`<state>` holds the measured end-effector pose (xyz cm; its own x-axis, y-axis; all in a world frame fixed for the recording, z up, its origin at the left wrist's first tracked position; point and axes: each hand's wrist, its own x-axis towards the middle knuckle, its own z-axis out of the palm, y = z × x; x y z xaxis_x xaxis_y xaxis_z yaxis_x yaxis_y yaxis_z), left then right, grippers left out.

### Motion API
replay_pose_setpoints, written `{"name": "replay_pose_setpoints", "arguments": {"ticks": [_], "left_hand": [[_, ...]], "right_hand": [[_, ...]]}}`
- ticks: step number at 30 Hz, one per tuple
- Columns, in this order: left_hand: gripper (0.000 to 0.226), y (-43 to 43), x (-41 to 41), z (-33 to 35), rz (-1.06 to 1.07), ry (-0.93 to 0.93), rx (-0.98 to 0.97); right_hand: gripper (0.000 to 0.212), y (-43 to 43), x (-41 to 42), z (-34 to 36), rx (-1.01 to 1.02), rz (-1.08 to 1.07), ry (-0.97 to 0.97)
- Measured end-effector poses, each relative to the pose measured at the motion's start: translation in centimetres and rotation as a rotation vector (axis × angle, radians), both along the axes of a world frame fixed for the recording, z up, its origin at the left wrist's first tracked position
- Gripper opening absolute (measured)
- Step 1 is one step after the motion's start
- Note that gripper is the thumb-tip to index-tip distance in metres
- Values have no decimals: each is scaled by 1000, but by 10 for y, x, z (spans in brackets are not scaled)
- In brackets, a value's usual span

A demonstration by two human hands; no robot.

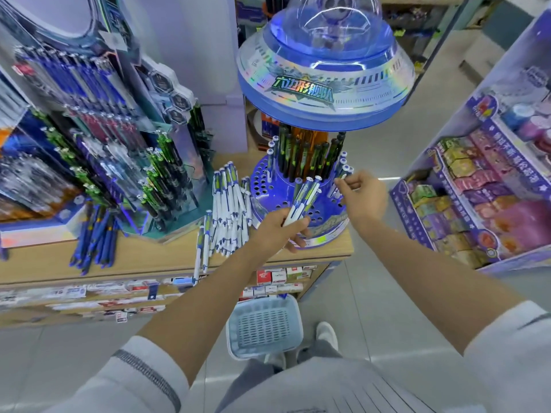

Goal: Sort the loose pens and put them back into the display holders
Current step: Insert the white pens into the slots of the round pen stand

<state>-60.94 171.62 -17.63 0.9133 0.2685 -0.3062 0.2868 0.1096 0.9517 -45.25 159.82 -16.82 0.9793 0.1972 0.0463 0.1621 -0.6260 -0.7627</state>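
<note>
A round blue display holder (268, 186) with many holes stands on the wooden counter under a UFO-shaped top (325, 73). Dark pens (304, 156) fill its inner ring; a few white pens stand in the outer ring. My left hand (277, 228) grips a small bunch of white-and-blue pens (304, 195), tips pointing up over the holder. My right hand (362, 195) pinches one white pen (341, 177) at the holder's right rim. A loose pile of white pens (226, 213) lies left of the holder.
Loose dark-blue pens (95, 239) lie on the counter (149, 257) before a tall stepped pen display (98, 138). A light-blue basket (265, 326) sits on the floor by my feet. A purple toy shelf (483, 192) stands at right. Small boxes line the shelf under the counter.
</note>
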Motion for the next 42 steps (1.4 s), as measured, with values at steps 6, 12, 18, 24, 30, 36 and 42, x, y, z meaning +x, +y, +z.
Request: {"name": "replay_pose_setpoints", "arguments": {"ticks": [6, 12, 18, 24, 30, 36, 42], "left_hand": [[20, 6, 5, -1, -21, 3, 12], [27, 0, 11, 3, -37, 10, 8], [27, -15, 22, 5, -108, -8, -32], [26, -13, 28, 7, -52, -4, -75], [28, -6, 26, 4, -36, 29, 62], [33, -5, 23, 5, -31, 51, 58], [33, -4, 22, 5, -26, 78, 39]], "right_hand": [[23, 0, 2, 1, 150, 23, 24], [28, -17, -6, 5, 253, 122, 90], [21, -28, -18, 6, 265, 522, 304], [14, -42, -5, 19, 475, 306, 294], [13, -39, 8, 27, 535, 113, 100], [18, -31, 4, 11, 293, 79, 9], [19, -22, 4, 9, 255, 78, 27]]}}
